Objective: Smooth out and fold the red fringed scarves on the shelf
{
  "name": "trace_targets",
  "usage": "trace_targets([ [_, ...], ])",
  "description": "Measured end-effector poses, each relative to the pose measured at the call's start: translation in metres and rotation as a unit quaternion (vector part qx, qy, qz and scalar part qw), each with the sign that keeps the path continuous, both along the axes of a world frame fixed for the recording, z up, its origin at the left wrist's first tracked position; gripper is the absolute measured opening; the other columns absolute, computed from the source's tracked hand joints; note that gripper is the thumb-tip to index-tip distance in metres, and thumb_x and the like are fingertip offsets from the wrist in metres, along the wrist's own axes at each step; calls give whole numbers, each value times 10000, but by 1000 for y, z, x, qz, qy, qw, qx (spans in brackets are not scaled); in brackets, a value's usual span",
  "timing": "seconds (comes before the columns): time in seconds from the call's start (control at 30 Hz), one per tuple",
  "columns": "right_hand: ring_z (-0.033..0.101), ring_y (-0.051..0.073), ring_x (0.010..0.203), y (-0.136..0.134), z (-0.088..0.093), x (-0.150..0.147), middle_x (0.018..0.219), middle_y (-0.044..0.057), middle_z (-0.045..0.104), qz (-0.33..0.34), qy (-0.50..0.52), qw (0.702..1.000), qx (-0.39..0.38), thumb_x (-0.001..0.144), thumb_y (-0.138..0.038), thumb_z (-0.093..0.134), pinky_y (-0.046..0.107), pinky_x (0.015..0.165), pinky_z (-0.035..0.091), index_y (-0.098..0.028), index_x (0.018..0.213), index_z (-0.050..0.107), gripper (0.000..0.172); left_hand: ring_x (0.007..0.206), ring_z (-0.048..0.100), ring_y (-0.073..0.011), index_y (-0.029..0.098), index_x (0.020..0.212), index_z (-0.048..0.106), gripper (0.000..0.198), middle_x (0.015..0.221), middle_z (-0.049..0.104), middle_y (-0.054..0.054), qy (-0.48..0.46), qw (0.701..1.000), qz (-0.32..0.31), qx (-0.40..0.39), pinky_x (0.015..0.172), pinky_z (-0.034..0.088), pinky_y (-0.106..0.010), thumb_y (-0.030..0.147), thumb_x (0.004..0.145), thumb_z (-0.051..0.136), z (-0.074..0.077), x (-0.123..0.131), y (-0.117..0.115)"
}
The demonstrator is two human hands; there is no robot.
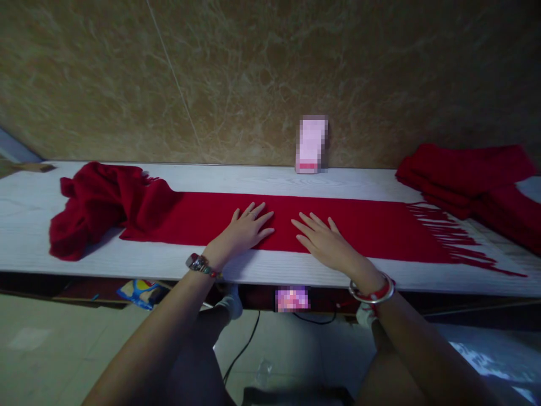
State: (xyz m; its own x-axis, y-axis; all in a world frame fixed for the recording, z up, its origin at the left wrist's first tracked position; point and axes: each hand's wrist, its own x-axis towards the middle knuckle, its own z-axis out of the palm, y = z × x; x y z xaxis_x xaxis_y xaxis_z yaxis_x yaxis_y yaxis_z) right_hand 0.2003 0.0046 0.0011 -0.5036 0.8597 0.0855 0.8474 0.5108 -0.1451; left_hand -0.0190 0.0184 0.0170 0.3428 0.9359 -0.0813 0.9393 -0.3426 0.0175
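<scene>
A red scarf lies stretched along a white wood-grain table, its fringe spread out at the right end. Toward the left the scarf gathers into a crumpled heap. My left hand rests flat on the scarf's middle, fingers spread. Just to the right of it, my right hand also lies flat on the cloth with its fingers apart. Neither hand grips anything. A beaded bracelet and a watch-like piece circle my left wrist, and a silver bangle and a red band my right.
Folded red cloth is piled at the table's right end. A blurred pink phone-like object leans against the marbled wall. Below the table edge are a blue packet, another blurred bright item and a black cable.
</scene>
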Motion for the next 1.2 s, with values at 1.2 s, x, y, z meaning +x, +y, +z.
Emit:
trace_targets([
  [1.2,266,236,1390,-6,1,31,1511,40,313,-57,-38,998,-7,945,-316,299,496,1121,238,-243,1424,378,491,1417,170,-295,231,1452,304,598,1548,212,-69,-42,967,252,6,1109,207,-545,494,923,217,1,-24,20],
])
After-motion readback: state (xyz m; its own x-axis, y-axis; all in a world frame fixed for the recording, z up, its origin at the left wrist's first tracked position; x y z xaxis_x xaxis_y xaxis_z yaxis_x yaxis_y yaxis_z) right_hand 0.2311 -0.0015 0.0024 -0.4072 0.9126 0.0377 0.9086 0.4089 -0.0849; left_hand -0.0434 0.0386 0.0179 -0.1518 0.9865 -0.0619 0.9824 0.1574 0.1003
